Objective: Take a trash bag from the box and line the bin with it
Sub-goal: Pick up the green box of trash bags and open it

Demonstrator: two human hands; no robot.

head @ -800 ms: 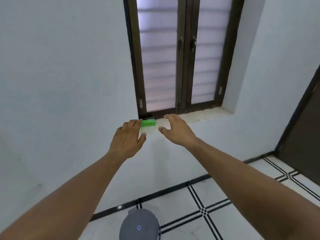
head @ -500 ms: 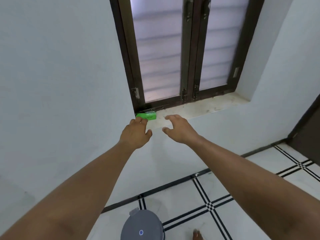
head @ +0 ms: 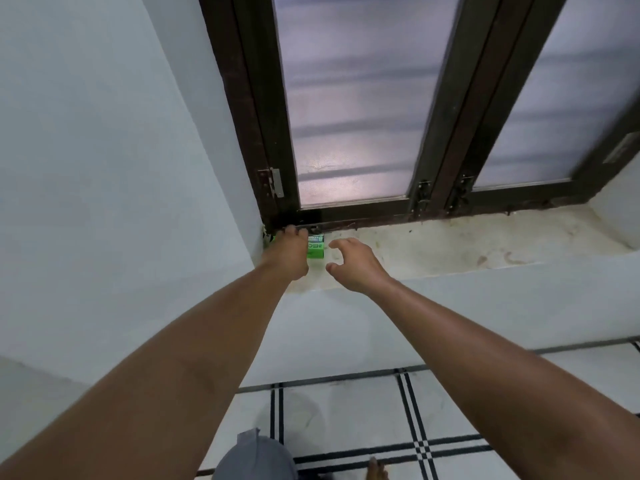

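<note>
A pale wall (head: 104, 168) fills the left side of the head view, meeting a tall window (head: 349, 116) with frosted panes in a dark brown frame. Below the window runs a stained, off-white sill (head: 485, 247), and under that the wall drops to a white tiled floor (head: 346, 414) crossed by black double lines.

Two bare forearms reach up from the bottom corners toward the sill's left end. At the bottom edge, between the arms, stands the grey bin (head: 256, 459), seen from above, only its upper part in frame; a bare toe shows just to its right.

The left hand (head: 289, 252) lies over the left part of a small green box (head: 316, 246), which sits on the sill in the corner against the window frame. Its fingers curl over the far side of the box; whether they are truly gripping it cannot be told from this angle. The right hand (head: 353, 263) hovers just beside the box on its right, not touching it, with fingers and thumb spread and gently curved, holding nothing.
</note>
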